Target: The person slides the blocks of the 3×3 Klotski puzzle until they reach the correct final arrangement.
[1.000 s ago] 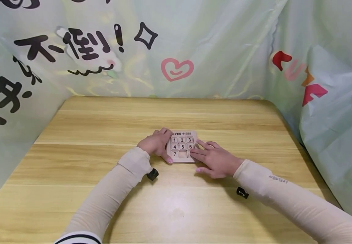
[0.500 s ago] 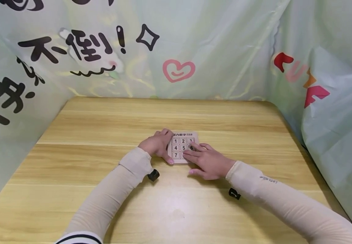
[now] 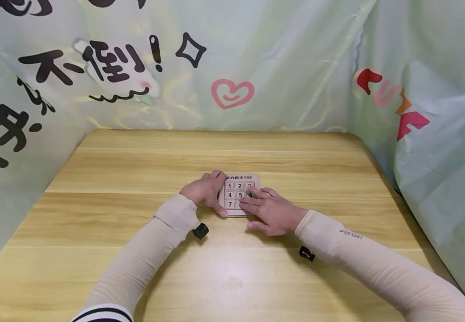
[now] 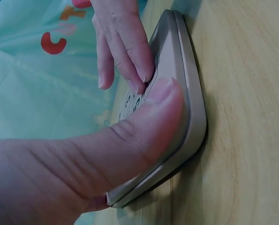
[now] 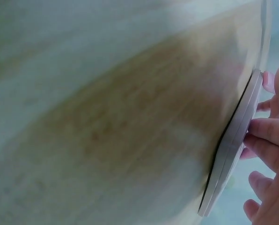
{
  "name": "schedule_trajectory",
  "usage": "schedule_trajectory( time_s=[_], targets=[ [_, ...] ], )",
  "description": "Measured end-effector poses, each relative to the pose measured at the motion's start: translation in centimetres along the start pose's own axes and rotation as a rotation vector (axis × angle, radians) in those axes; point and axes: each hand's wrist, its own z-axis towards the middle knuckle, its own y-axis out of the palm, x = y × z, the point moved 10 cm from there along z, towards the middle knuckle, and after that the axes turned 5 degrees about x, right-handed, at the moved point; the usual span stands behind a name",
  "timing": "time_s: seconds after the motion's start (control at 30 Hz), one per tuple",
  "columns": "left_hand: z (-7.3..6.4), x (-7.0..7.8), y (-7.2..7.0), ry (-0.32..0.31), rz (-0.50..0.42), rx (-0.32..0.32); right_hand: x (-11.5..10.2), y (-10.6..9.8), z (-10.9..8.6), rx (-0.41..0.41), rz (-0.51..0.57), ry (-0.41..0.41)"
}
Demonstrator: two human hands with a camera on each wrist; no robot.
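A pale number slide puzzle [image 3: 230,195] lies flat on the table, with tiles 1 to 7 at least partly readable. My left hand [image 3: 205,192] grips its left side, the thumb at the lower left corner and the fingers by the upper left. In the left wrist view that thumb rests on the rim of the puzzle [image 4: 188,70]. My right hand [image 3: 276,213] reaches in from the right, its straight fingertips touching the bottom-row tile beside 7. Its fingers cover the lower right part and partly hide 3. From the right wrist, the puzzle [image 5: 233,140] appears edge-on.
The wooden table [image 3: 232,268] stretches around the puzzle on all sides. A printed cloth [image 3: 289,67] with black writing and a pink heart hangs behind it and along both sides. Each wrist carries a small black device [image 3: 201,230].
My right hand has moved left, and the tile under its fingertips has slid into the bottom-row gap beside 7. My left hand has kept its grip on the puzzle.
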Motion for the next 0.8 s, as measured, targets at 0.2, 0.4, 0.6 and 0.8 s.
schedule_trajectory(
  time_s=[0.2,0.4,0.6,0.8],
  targets=[
    [0.1,-0.2,0.0,0.007,0.01,-0.005,0.0,0.1,0.3,-0.018,-0.004,-0.001],
    [0.2,-0.3,0.0,0.017,-0.014,-0.004,0.2,0.0,0.2,-0.032,0.009,0.012],
    [0.3,-0.4,0.0,0.016,-0.028,-0.002,1.0,0.0,-0.2,-0.001,0.029,0.049],
    [0.3,-0.5,0.3,0.022,-0.033,-0.01,1.8,0.0,-1.1,0.091,0.052,0.084]
  ],
)
